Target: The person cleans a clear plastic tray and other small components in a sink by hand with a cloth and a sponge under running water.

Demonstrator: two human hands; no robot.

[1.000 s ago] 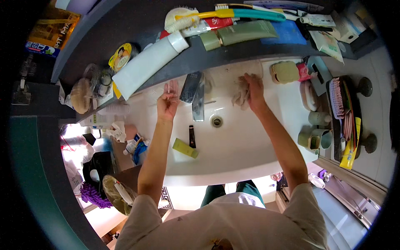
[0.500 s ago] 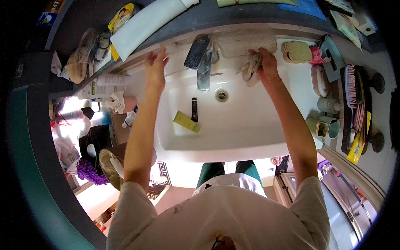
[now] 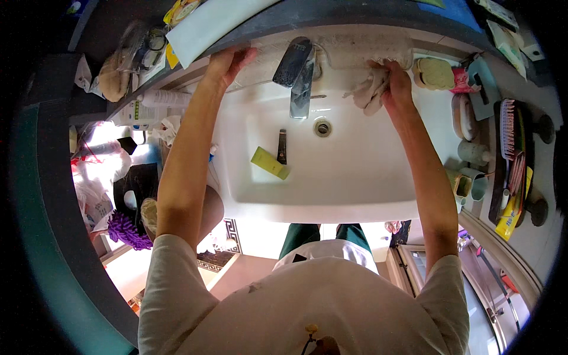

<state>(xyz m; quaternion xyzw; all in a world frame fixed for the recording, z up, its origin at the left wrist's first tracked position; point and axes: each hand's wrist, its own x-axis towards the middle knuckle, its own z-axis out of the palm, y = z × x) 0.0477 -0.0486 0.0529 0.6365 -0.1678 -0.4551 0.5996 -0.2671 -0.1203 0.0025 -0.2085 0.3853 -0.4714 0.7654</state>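
Note:
My right hand (image 3: 397, 84) grips a crumpled greyish cloth (image 3: 368, 94) over the back right of the white sink (image 3: 349, 192). Its fingertips reach the edge of a translucent, textured panel (image 3: 370, 50) along the rear ledge. At the back left, under the dark shelf edge, my left hand (image 3: 232, 64) is open and holds nothing, its fingers partly shaded and pointing right along the ledge. Between the hands stands a dark faucet (image 3: 300, 77). A yellow-green tube (image 3: 270, 163) and a small black tube (image 3: 282, 147) lie in the basin, left of the drain (image 3: 322, 128).
Overhead, a dark shelf (image 3: 349, 21) holds a large white tube (image 3: 213, 29). A pale green scalloped soap or sponge (image 3: 435, 73), a soap dish (image 3: 464, 116) and cups (image 3: 474, 183) line the sink's right side. Farther right is a tray with a pink hairbrush (image 3: 507, 127).
My left hand has moved farther back and right, along the rear ledge. The right hand still grips the cloth, now bunched more tightly. The whole view has shifted slightly.

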